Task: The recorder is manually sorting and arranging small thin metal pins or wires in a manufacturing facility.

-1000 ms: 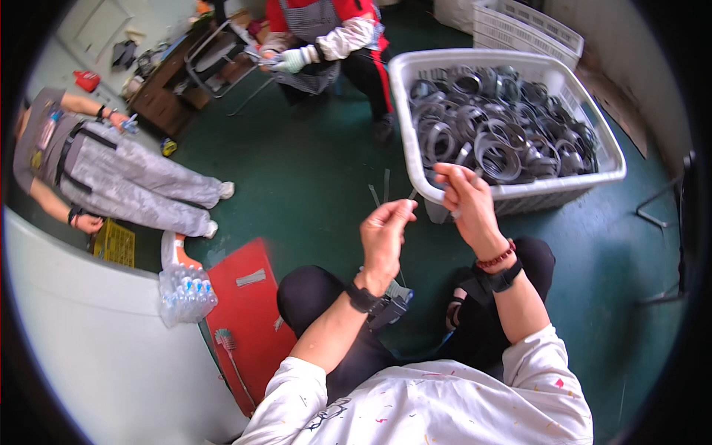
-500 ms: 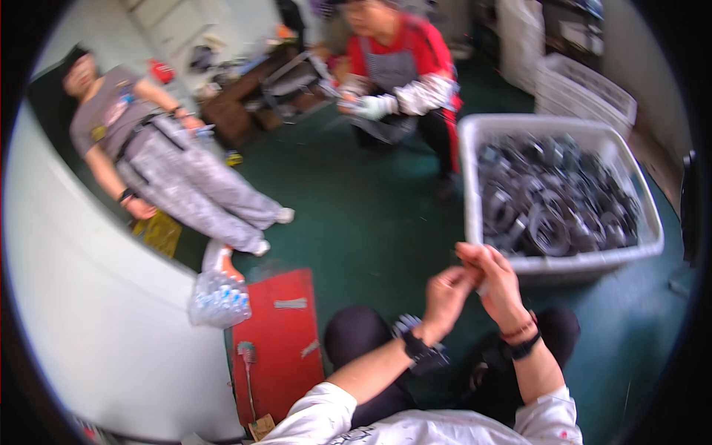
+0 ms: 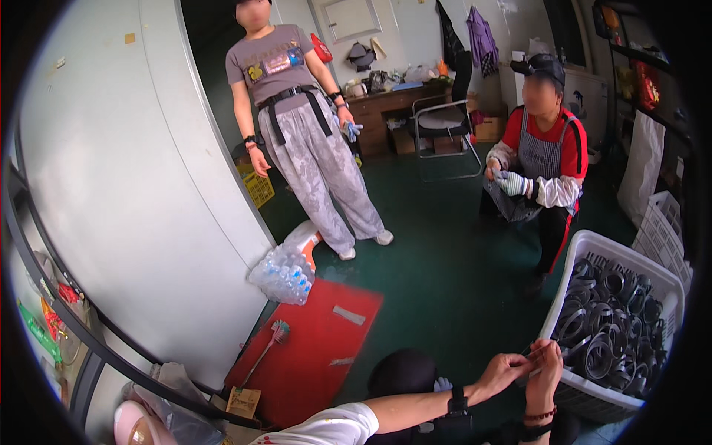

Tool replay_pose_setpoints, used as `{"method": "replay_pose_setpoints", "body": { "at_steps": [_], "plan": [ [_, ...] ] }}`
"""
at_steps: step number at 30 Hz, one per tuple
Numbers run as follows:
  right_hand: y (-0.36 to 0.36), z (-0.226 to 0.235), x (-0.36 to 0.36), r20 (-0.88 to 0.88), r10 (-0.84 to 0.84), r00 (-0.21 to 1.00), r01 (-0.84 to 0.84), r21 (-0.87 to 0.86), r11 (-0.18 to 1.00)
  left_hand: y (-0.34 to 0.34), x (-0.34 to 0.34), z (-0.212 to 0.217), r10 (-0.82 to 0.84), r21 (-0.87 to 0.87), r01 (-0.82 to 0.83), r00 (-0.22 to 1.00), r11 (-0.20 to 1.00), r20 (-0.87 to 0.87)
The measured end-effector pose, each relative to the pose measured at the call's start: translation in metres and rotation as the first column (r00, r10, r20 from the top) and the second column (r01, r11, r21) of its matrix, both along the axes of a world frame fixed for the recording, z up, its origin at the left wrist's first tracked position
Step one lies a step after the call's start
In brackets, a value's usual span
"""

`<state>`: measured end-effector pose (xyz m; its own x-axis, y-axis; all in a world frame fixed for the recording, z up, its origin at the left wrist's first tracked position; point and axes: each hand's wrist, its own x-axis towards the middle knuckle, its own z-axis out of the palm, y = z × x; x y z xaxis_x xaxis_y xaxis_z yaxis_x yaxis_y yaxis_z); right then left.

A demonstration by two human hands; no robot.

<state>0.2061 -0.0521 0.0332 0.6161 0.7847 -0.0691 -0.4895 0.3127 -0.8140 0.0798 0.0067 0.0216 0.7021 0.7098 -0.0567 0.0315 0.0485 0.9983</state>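
Left hand (image 3: 504, 371): Your thumb and finger are pinched shut on what looks like a thin piece (image 3: 529, 354) (too small to tell what it is).
Right hand (image 3: 545, 365): Your fingers are curled in close to that piece, but I cannot tell if they grip it too.
Thin piece: It is between your two hands, by the near left corner of the white basket (image 3: 630, 256). You seem to use just your fingertips because it is so skinny.
White basket: It sits on the floor (image 3: 415, 297) at your right, maybe so you can reach it without getting up.
Dark rings (image 3: 604, 348): They lie in a big heap inside the basket, and its tall sides likely stop them from rolling off.
Arms: Your left one stretches across to the right, with its hand low and flat. Your right one points almost straight up, bent at the wrist, so your hands meet side by side.
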Motion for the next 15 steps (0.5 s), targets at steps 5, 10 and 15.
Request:
{"method": "replay_pose_setpoints", "body": {
  "at_steps": [5,10,15],
  "plan": [
    [0.031,0.017,-0.025,-0.126,0.058,0.990,-0.057,0.018,0.998,0.011,-0.018,0.007,0.150,0.325,-0.164,0.986,0.931,0.067],
    [0.052,0.014,-0.042,-0.221,0.095,0.971,-0.085,0.057,0.995,0.020,-0.038,0.015,0.265,0.528,-0.209,0.964,0.823,-0.032],
    [0.069,0.012,-0.054,-0.189,0.161,0.969,-0.155,0.049,0.987,0.026,-0.055,0.018,0.329,0.550,-0.258,0.944,0.794,-0.034]
  ]
}}
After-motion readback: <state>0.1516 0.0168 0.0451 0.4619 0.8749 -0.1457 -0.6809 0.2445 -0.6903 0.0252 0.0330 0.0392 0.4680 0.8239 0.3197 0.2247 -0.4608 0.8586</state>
